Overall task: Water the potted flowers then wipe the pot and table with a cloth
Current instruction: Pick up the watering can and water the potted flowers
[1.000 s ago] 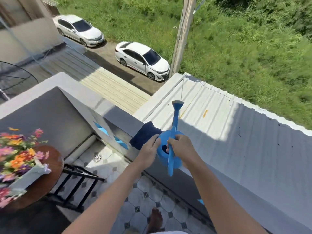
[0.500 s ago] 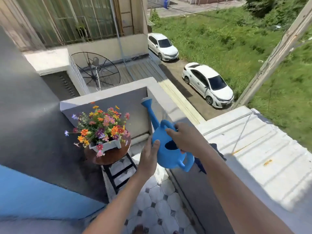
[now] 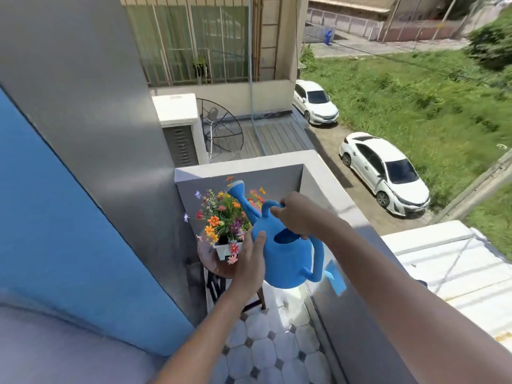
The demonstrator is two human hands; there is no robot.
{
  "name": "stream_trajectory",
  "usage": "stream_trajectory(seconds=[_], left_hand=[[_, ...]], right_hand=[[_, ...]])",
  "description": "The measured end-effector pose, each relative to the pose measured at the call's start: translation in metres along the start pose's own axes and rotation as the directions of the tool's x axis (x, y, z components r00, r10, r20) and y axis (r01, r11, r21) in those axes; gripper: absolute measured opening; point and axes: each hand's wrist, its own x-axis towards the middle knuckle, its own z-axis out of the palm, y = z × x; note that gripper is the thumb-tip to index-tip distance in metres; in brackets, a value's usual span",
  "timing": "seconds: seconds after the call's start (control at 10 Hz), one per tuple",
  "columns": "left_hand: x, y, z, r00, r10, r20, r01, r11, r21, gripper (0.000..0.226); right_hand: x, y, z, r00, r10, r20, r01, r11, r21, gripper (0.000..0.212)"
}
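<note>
I hold a blue watering can [image 3: 288, 259] in the air with both hands. My right hand [image 3: 300, 214] grips its top handle. My left hand [image 3: 253, 256] presses flat against its left side. The spout points up and away, with its head above the colourful flowers [image 3: 221, 217]. These grow in a white pot [image 3: 223, 250] on a small round brown table [image 3: 212, 263] in the balcony's far corner. The can and my left hand hide part of the pot and table. No cloth shows.
A grey parapet wall [image 3: 327, 195] runs along the right of the narrow tiled balcony floor [image 3: 266, 347]. A grey and blue wall [image 3: 83, 189] closes the left. Below the parapet lie a metal roof, two white cars and grass.
The view has swung left from the roof to the balcony corner. Both hands carried the can off the parapet ledge and over toward the flowers. The dark cloth on the ledge has left the view.
</note>
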Motion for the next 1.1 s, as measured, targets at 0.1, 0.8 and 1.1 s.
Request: stream_trajectory(seconds=[0.1,0.8,1.1], left_hand=[[0.003,0.004,-0.009,0.999,-0.041,0.009,0.041,0.999,0.007,0.031],[-0.003,0.015,-0.033,0.984,-0.174,0.025,0.17,0.978,0.118,0.05],[-0.009,0.025,-0.031,0.984,-0.173,0.048,0.165,0.976,0.139,0.049]], right_hand=[[0.01,-0.014,0.001,1.0,0.003,0.007,-0.003,1.0,-0.023,0.028],[0.023,-0.055,0.003,0.994,0.094,0.046,-0.086,0.983,-0.162,0.032],[0.016,-0.054,-0.002,0.995,0.072,0.071,-0.067,0.995,-0.071,0.026]])
